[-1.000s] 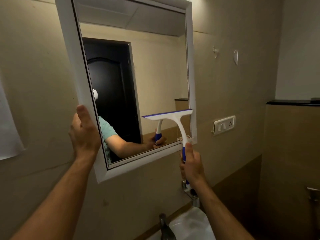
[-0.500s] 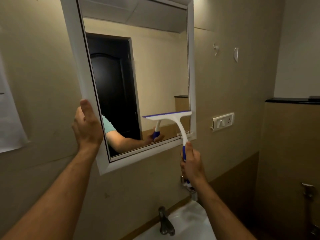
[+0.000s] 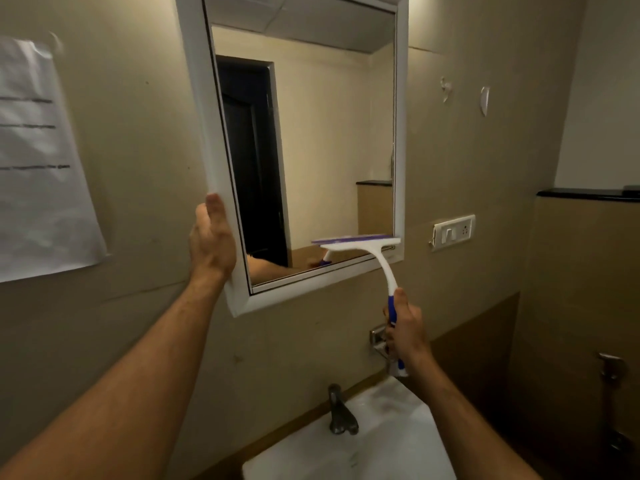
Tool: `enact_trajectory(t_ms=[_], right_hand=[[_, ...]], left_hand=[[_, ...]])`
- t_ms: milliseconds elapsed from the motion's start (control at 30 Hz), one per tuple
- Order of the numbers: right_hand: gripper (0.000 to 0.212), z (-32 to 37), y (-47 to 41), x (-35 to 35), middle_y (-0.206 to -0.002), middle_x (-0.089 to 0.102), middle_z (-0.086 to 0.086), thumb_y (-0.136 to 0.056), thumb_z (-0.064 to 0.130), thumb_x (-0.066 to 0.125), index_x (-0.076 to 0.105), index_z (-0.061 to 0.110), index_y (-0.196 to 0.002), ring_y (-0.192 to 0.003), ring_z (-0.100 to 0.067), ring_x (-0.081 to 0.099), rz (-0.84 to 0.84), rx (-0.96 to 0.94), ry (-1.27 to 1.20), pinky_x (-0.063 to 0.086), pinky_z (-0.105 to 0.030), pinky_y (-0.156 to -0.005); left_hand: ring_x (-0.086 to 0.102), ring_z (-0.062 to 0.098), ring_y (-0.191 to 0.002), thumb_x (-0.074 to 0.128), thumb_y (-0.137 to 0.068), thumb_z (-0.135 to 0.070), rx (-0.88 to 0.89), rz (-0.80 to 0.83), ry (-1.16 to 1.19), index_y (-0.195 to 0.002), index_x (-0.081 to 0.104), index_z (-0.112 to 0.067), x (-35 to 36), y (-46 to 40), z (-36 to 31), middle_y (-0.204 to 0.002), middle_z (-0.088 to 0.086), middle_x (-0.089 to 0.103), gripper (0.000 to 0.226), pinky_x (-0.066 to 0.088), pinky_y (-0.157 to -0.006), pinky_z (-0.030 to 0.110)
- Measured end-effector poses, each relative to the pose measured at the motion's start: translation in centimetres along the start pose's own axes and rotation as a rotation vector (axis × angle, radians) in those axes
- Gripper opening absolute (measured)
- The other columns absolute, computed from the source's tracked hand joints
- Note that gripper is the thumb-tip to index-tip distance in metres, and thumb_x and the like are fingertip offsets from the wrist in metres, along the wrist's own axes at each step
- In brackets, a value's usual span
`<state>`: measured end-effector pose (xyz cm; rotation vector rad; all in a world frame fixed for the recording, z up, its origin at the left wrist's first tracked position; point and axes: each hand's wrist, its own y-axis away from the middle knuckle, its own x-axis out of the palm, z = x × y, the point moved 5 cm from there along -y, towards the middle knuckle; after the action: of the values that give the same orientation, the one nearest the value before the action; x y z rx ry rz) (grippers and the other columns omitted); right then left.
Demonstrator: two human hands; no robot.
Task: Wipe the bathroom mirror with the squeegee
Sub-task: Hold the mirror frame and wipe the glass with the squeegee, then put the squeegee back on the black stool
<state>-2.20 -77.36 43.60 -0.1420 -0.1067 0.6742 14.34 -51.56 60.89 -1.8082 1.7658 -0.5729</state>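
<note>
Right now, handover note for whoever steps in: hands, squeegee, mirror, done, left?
Left hand: flat against the mirror's white frame at its lower left edge, steadying it.
Right hand: closed on the squeegee by its blue grip.
Squeegee blade sits at the glass's lower right corner, near the bottom of the frame.
Done: cannot tell from this view; the glass shows no clear streaks or wet patches.
Left: finish this stroke at the bottom edge, then check the left strip of glass.
</note>
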Motion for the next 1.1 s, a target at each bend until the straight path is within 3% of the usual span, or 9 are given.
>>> enact_trajectory(t_ms=[100, 167, 300, 467, 633, 800, 900, 1000, 1100], right_hand=[[0.056, 2.5, 1.8, 1.0, -0.054, 0.043, 0.003, -0.096, 0.06, 0.03, 0.054, 0.011, -0.086, -0.038, -0.008, 0.037, -0.02, -0.059, -0.043, 0.033, -0.023, -0.038], [0.056, 3.8, 3.3, 2.2, -0.054, 0.042, 0.003, -0.096, 0.061, 0.029, 0.053, 0.011, -0.087, -0.039, -0.009, 0.036, -0.006, -0.095, -0.052, 0.033, -0.023, -0.037], [0.055, 5.0, 7.7, 6.0, -0.054, 0.042, 0.003, -0.095, 0.061, 0.029, 0.052, 0.012, -0.086, -0.039, -0.009, 0.036, 0.043, -0.124, -0.033, 0.032, -0.024, -0.038], [0.05, 3.5, 15.6, 11.8, -0.054, 0.042, 0.001, -0.097, 0.056, 0.031, 0.052, 0.015, -0.077, -0.042, -0.011, 0.036, 0.082, -0.124, -0.023, 0.032, -0.024, -0.041], [0.052, -1.4, 24.2, 17.8, -0.054, 0.041, -0.002, -0.097, 0.055, 0.036, 0.052, 0.012, -0.074, -0.04, -0.009, 0.037, 0.136, -0.08, 0.009, 0.03, -0.022, -0.04], [0.055, -10.1, 33.0, 22.3, -0.05, 0.048, 0.004, -0.082, 0.074, 0.037, 0.056, 0.026, -0.066, -0.046, -0.016, 0.046, 0.183, 0.017, 0.156, 0.036, -0.031, -0.047], [0.04, -14.7, 38.9, 24.7, -0.055, 0.049, 0.004, -0.087, 0.062, 0.045, 0.057, 0.027, -0.071, -0.05, -0.016, 0.045, 0.288, 0.152, 0.154, 0.036, -0.029, -0.047], [0.021, -18.4, 43.5, 26.3, -0.066, 0.054, -0.002, -0.087, 0.047, 0.058, 0.059, 0.026, -0.09, -0.052, -0.014, 0.047, 0.387, 0.266, 0.14, 0.037, -0.029, -0.047], [0.021, -21.9, 46.6, 27.7, -0.076, 0.059, -0.006, -0.088, 0.035, 0.062, 0.051, 0.031, -0.105, -0.057, -0.017, 0.051, 0.443, 0.361, 0.182, 0.041, -0.031, -0.049]], left_hand=[[0.051, 0.023, -0.103, 0.012, -0.087, -0.07, 0.047, 0.02, -0.041, -0.127, 0.048, -0.005, -1.8, 1.0, 1.7, -0.118, 0.014, 0.055, 0.084, 0.039, -0.09, 0.033], [0.049, 0.027, -0.113, 0.012, -0.079, -0.073, 0.06, 0.008, -0.087, -0.13, 0.048, -0.004, -3.4, 2.0, 2.7, -0.123, 0.017, 0.053, 0.093, 0.035, -0.094, 0.033], [0.038, 0.025, -0.128, 0.013, -0.082, -0.071, 0.091, 0.051, -0.204, -0.142, 0.04, -0.007, -7.9, 4.5, 4.6, -0.138, 0.014, 0.046, 0.092, 0.025, -0.108, 0.032], [0.034, 0.025, -0.133, 0.011, -0.083, -0.078, 0.124, 0.116, -0.31, -0.141, 0.039, -0.006, -15.2, 8.8, 8.2, -0.143, 0.013, 0.043, 0.097, 0.022, -0.112, 0.034], [0.025, 0.02, -0.14, 0.011, -0.085, -0.077, 0.031, 0.196, -0.454, -0.147, 0.032, -0.014, -23.9, 16.1, 14.7, -0.151, 0.006, 0.035, 0.091, 0.02, -0.117, 0.038], [0.013, 0.016, -0.146, 0.009, -0.085, -0.073, -0.142, 0.235, -0.66, -0.15, 0.026, -0.017, -33.1, 25.7, 21.4, -0.156, 0.004, 0.026, 0.088, 0.017, -0.117, 0.037], [0.008, 0.014, -0.147, 0.011, -0.087, -0.069, -0.222, 0.292, -0.778, -0.152, 0.023, -0.013, -38.2, 31.5, 23.8, -0.158, 0.005, 0.021, 0.086, 0.012, -0.119, 0.034], [0.005, 0.014, -0.147, 0.007, -0.087, -0.073, -0.263, 0.354, -0.858, -0.152, 0.02, -0.01, -41.8, 35.7, 25.9, -0.158, 0.005, 0.02, 0.091, 0.009, -0.12, 0.033], [0.001, 0.013, -0.147, 0.002, -0.087, -0.072, -0.317, 0.408, -0.922, -0.153, 0.015, -0.01, -44.1, 39.1, 27.5, -0.16, 0.004, 0.015, 0.092, 0.005, -0.119, 0.031]])
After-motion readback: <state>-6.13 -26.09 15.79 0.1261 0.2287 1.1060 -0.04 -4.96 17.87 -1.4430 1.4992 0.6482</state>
